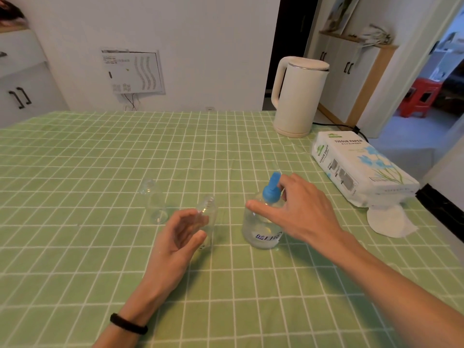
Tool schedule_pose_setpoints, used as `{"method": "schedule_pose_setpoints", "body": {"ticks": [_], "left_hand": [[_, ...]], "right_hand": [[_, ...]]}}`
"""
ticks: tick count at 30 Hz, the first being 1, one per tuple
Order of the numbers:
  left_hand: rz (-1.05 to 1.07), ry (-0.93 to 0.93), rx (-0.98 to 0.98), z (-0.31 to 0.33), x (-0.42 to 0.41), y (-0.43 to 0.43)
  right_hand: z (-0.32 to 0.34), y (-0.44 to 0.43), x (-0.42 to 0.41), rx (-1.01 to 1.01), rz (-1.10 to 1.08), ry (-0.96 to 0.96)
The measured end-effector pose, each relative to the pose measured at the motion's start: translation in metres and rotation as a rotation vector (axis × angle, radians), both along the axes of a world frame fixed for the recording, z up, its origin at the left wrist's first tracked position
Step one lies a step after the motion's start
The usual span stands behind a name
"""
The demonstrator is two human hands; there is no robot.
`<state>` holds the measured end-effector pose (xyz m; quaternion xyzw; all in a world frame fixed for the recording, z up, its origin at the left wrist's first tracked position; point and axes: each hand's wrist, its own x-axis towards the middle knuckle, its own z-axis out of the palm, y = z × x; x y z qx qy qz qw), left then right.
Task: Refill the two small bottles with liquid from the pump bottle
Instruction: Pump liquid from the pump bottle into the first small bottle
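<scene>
A clear pump bottle point(261, 232) with a blue pump head point(271, 189) stands on the green checked tablecloth point(100, 159), partly filled with clear liquid. My right hand point(298, 209) hovers over it, thumb in front of the bottle's shoulder and fingers behind the pump head, loosely spread. Two small clear bottles stand uncapped to the left: one point(209, 217) right beside my left hand point(179, 237), the other point(155, 202) farther left. My left hand is relaxed, fingers curved just short of the nearer small bottle, holding nothing.
A cream electric kettle point(297, 96) stands at the table's far right with its cord trailing off. A tissue paper pack point(359, 167) lies at the right edge with a loose tissue point(389, 222) below it. Cabinets line the walls.
</scene>
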<state>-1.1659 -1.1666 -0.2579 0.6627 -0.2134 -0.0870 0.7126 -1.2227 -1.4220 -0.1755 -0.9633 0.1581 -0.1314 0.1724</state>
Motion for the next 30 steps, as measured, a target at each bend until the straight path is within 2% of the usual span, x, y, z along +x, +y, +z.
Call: {"method": "schedule_pose_setpoints", "body": {"ticks": [12,14,15,17,19,22,26,30], "left_hand": [[-0.018,0.01,0.022,0.002,-0.007,-0.001],[-0.017,0.009,0.022,0.002,-0.008,0.0],[-0.015,0.009,0.022,0.002,-0.009,0.001],[-0.011,0.014,0.021,0.004,-0.009,0.003],[-0.012,0.013,0.026,0.005,-0.009,0.003],[-0.022,0.001,0.038,0.008,-0.01,0.001],[-0.037,0.0,0.043,0.011,-0.013,-0.001],[-0.036,-0.016,0.045,0.016,-0.014,0.002]], "right_hand": [[0.009,0.019,-0.028,-0.108,0.004,0.12],[0.011,0.008,-0.028,0.007,0.106,0.169],[0.014,0.0,-0.03,0.142,0.188,0.176],[0.021,-0.013,-0.037,0.407,0.35,0.114],[0.026,-0.022,-0.042,0.513,0.441,-0.013],[0.027,-0.021,-0.043,0.579,0.453,-0.159],[0.023,-0.009,-0.037,0.643,0.348,-0.287],[0.019,-0.002,-0.031,0.608,0.298,-0.355]]}}
